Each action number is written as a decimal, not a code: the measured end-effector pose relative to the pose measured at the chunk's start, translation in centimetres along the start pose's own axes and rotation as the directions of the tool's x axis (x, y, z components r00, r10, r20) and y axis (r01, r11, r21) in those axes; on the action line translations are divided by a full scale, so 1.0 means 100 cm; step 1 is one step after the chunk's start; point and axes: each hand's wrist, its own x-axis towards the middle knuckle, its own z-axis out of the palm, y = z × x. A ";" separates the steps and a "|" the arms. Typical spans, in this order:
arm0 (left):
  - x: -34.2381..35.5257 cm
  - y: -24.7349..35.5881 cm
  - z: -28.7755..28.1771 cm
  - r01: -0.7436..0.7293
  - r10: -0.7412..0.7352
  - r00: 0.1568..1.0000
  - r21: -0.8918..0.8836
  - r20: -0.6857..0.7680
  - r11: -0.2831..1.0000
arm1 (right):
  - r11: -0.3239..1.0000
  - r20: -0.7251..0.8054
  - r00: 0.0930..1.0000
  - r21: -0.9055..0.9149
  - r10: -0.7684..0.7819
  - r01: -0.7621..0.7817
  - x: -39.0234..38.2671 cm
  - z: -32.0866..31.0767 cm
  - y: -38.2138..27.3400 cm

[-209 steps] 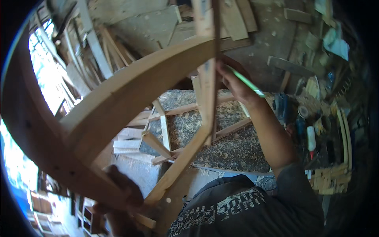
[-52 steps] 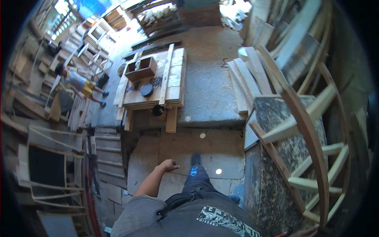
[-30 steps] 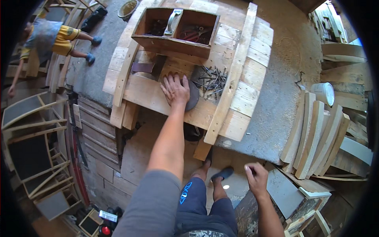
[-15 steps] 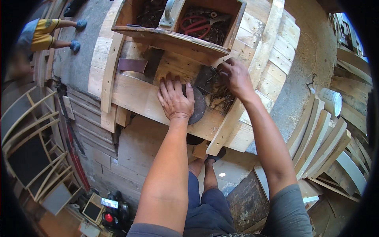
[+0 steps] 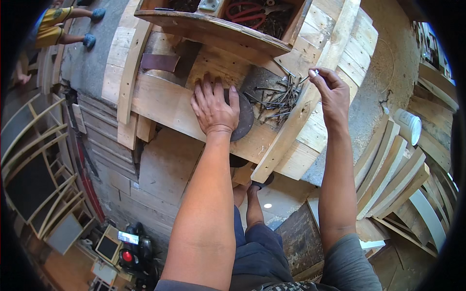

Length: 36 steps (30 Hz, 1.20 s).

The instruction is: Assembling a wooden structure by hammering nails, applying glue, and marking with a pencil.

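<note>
My left hand lies flat with its fingers stretched out. It rests on the wooden work surface and over the edge of a dark round disc, part of which it hides. My right hand is raised over the long wooden batten at the right, thumb and fingertips pinched together. A tiny whitish thing shows at those fingertips, too small to name. Between my hands, against the batten, lies a loose heap of long nails.
Beyond my hands stands a wooden box with small hardware and red-handled scissors. A purplish-brown strip lies at the left. Curved timber pieces and a white bucket are at right. Another person's legs show far left.
My right hand has lifted from the nails and moved right, over the batten, uncovering the heap. My left hand stays flat in place. The view has shifted slightly.
</note>
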 end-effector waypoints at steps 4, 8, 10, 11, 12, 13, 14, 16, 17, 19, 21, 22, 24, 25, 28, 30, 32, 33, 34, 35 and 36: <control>-0.001 0.000 0.001 0.002 -0.002 1.000 -0.005 0.007 1.000 | 0.999 0.192 0.981 0.026 0.034 -0.039 -0.008 0.020 0.011; -0.002 -0.002 0.000 0.004 -0.006 1.000 0.064 0.031 0.998 | 0.795 0.379 0.883 -0.424 -0.278 0.433 -0.024 0.071 0.030; -0.002 -0.002 0.000 0.003 -0.005 1.000 0.057 0.027 0.998 | 0.733 0.433 0.859 -0.484 -0.273 0.478 -0.026 0.092 0.042; -0.002 -0.001 0.001 0.003 -0.005 1.000 0.059 0.027 0.998 | 0.662 0.486 0.834 -0.537 -0.263 0.522 -0.026 0.098 0.045; -0.002 0.000 0.002 0.001 -0.003 1.000 0.055 0.020 0.998 | 0.663 0.485 0.834 -0.537 -0.262 0.521 -0.025 0.097 0.046; -0.002 0.000 0.002 0.002 -0.003 1.000 0.056 0.013 0.998 | 0.617 0.510 0.828 -0.580 -0.234 0.532 -0.025 0.097 0.044; -0.002 -0.001 0.001 0.003 -0.004 1.000 0.060 0.014 0.998 | 0.566 0.533 0.821 -0.621 -0.203 0.543 -0.025 0.097 0.043; -0.002 0.000 0.002 0.007 -0.008 1.000 0.043 0.020 0.999 | 0.555 0.553 0.819 -0.638 -0.153 0.534 -0.023 0.092 0.043; -0.002 -0.001 0.002 0.010 -0.011 1.000 0.042 0.019 0.999 | 0.619 0.515 0.834 -0.593 -0.201 0.515 -0.023 0.088 0.041; -0.002 0.001 0.003 0.016 -0.017 1.000 0.038 0.018 0.999 | 0.740 0.411 0.847 -0.440 -0.337 0.508 -0.016 0.069 0.042; -0.003 -0.004 0.001 0.021 -0.022 1.000 0.052 0.022 0.998 | 0.974 0.228 0.972 -0.205 -0.049 0.098 -0.012 0.051 0.023; -0.002 -0.003 0.000 0.016 -0.018 1.000 0.051 0.021 0.999 | 0.990 0.229 0.966 -0.106 0.117 -0.095 -0.008 0.030 0.013; -0.001 -0.001 -0.001 0.021 -0.022 0.999 0.036 0.024 0.999 | 0.901 0.233 0.950 0.334 0.206 -0.278 -0.009 -0.003 0.019; -0.002 -0.001 0.000 0.024 -0.025 0.999 0.032 0.027 0.999 | 0.902 0.230 0.951 0.331 0.207 -0.277 -0.013 -0.010 0.020; -0.003 -0.001 0.001 0.024 -0.025 0.999 0.042 0.029 0.999 | 0.783 0.160 0.936 0.514 0.313 -0.350 -0.033 -0.024 0.022; -0.003 -0.002 0.002 0.025 -0.026 0.999 0.045 0.027 0.999 | 0.743 0.114 0.932 0.574 0.345 -0.345 -0.046 -0.021 0.019; -0.003 -0.001 0.002 0.024 -0.025 0.999 0.044 0.028 0.999 | 0.747 0.121 0.930 0.564 0.346 -0.351 -0.050 -0.020 0.024; -0.002 0.000 0.002 0.023 -0.024 0.999 0.049 0.024 0.999 | 0.812 0.115 0.931 0.460 0.346 -0.359 -0.049 -0.021 0.035; -0.002 -0.001 0.001 0.021 -0.022 1.000 0.056 0.019 0.998 | 0.863 0.111 0.931 0.351 0.347 -0.364 -0.050 -0.020 0.041; -0.002 0.000 0.002 0.019 -0.020 1.000 0.055 0.022 0.998 | 0.934 0.026 0.940 0.112 0.339 -0.340 -0.053 -0.009 0.037; -0.003 0.000 0.003 0.022 -0.023 0.999 0.052 0.023 0.998 | 0.977 -0.047 0.988 -0.146 0.148 -0.153 -0.054 0.002 0.044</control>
